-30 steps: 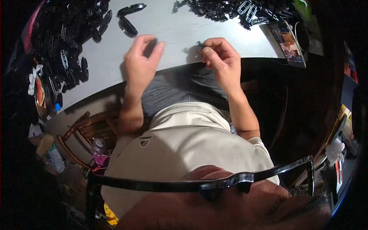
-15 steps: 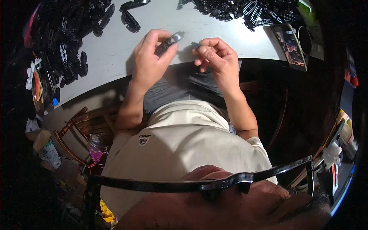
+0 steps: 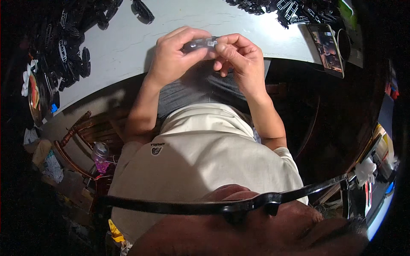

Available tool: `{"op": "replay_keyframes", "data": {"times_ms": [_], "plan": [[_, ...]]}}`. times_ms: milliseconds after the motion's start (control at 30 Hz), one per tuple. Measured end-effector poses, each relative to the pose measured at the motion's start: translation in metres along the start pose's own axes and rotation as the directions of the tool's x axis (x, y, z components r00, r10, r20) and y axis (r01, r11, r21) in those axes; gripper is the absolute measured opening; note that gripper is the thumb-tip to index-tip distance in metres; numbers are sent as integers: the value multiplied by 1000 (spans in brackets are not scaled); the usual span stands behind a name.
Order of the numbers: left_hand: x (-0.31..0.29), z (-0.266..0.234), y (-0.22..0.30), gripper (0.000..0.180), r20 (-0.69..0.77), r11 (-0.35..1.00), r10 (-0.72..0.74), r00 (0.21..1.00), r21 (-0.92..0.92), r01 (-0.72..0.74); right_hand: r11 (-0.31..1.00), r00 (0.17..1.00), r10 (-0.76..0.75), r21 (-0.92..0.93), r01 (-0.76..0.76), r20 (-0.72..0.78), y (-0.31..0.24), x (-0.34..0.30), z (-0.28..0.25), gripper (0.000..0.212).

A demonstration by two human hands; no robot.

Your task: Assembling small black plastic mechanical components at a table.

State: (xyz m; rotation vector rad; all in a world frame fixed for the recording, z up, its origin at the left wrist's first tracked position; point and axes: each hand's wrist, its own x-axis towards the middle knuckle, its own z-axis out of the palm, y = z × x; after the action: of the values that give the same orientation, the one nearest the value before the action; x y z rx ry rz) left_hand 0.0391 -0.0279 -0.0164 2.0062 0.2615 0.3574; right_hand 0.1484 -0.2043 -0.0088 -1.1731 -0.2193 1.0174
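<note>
A: Fingers first. Left hand (image 3: 173, 57) is curled over the near end of a small dark clip-like part (image 3: 200, 43), with its fingers (image 3: 188, 34) closed around it from above. Right hand (image 3: 237, 57) pinches the other end, thumb and forefinger tips pressed together on a pale tab at that end.

B: Position of the part?

A: Held in the air between both hands, roughly level, above the near edge of the white bench (image 3: 124, 47) and over the person's lap. It does not touch the bench.

B: Handling estimate?

A: Judged light, since fingertips alone carry it. It looks like rigid moulded plastic, glossy, so possibly a little slippery. The pale tab is small and may be the weaker spot. Best hold looks to be the dark body, along its long sides, with the fine work left to the fingertips at the end.

B: Surroundings?

A: Heap of similar black parts (image 3: 64, 47) on the bench to the left; another heap (image 3: 277, 8) at the far right. Two loose black pieces (image 3: 143, 10) lie ahead of the left hand. A phone (image 3: 326, 49) rests at the bench's right edge. A wooden chair (image 3: 81, 136) and a small bottle (image 3: 100, 153) sit lower left.
</note>
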Motion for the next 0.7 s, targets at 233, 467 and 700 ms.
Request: {"op": "replay_keyframes", "data": {"times_ms": [233, 467, 700], "plan": [[0, 0, -3, 37, 48, 998, 53, 997, 12, -54, 986, 1000, -15, -167, 18, 23, -5, 2, 12, 13], [1, -3, -4, 29, 74, 998, 59, 996, 30, -61, 968, 997, -59, -245, 48, -39, 1, 5, 8, 12], [-4, -10, -11, 27, 122, 982, 48, 991, -187, -24, 435, 893, -446, -858, 272, 57, -4, 2, 7, 32]]}}
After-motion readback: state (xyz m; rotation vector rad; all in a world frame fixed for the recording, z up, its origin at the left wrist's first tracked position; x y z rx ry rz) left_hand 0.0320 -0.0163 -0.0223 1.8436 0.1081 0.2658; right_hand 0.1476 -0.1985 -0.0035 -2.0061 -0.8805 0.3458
